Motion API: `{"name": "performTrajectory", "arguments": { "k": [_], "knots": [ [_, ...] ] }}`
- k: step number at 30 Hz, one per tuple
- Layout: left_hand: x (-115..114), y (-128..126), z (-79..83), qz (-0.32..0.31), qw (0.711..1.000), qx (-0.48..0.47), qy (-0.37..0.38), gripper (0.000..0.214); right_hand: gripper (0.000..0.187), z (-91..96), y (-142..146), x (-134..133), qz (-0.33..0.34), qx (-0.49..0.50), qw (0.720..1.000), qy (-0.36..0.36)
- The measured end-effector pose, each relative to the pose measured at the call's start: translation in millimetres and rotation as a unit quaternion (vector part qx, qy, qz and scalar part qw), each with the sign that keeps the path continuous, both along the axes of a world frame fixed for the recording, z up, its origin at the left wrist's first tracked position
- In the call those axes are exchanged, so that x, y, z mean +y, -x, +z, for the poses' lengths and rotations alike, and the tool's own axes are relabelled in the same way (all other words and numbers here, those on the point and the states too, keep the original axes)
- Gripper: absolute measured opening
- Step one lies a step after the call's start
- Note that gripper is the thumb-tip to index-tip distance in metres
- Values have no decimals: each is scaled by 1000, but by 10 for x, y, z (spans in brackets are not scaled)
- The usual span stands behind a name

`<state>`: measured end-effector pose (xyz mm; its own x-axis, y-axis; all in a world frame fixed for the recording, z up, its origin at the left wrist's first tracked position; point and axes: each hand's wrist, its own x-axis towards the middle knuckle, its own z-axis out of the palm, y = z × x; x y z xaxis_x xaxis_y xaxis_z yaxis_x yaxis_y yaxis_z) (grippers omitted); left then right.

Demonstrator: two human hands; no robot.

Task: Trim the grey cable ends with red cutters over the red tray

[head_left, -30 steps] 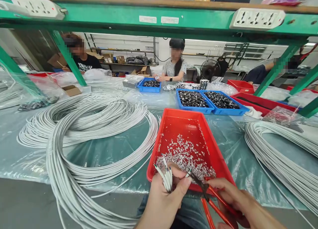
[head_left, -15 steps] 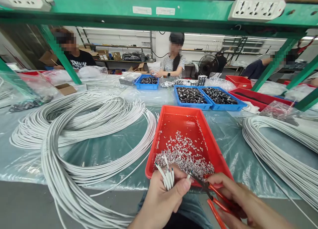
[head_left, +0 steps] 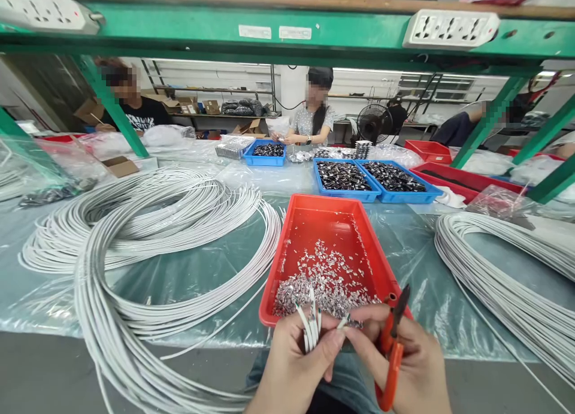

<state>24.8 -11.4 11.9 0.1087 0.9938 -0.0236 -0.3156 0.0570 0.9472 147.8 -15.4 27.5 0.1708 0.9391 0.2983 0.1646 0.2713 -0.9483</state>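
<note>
1. Gripping slim round white cables (head_left: 311, 333), my left hand (head_left: 299, 360) pinched one white cable end (head_left: 342, 322) near the close edge of a red rectangular plastic tray (head_left: 321, 225).
2. The orange-handled metal cutters (head_left: 394, 359) had swung upright, away from it, held in my right hand (head_left: 415, 357); its fingertips closed at that end, so fingers replaced blades there.
3. Silvery scraps (head_left: 309, 285) lay inside; my hands partly hid the near rim.
4. A large white cable coil (head_left: 93, 270) crowded the left.
</note>
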Motion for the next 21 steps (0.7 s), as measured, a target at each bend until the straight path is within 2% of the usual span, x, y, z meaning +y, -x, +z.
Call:
{"name": "performTrajectory", "arguments": {
  "k": [3,6,11,17,21],
  "knots": [
    [-6,-23,35,48,998,28,-15,32,3,3,47,33,-11,-4,1000,-7],
    [-2,-49,55,89,995,37,-30,25,7,-8,24,58,-10,-8,1000,0],
    [19,-68,61,109,991,62,-54,13,10,8,-12,77,-12,7,1000,6],
    [66,-8,-29,127,969,164,-136,8,16,85,-123,139,94,-16,994,55],
    [80,-9,-71,114,958,209,-162,9,19,24,-144,156,109,-43,992,56]
  ]
}}
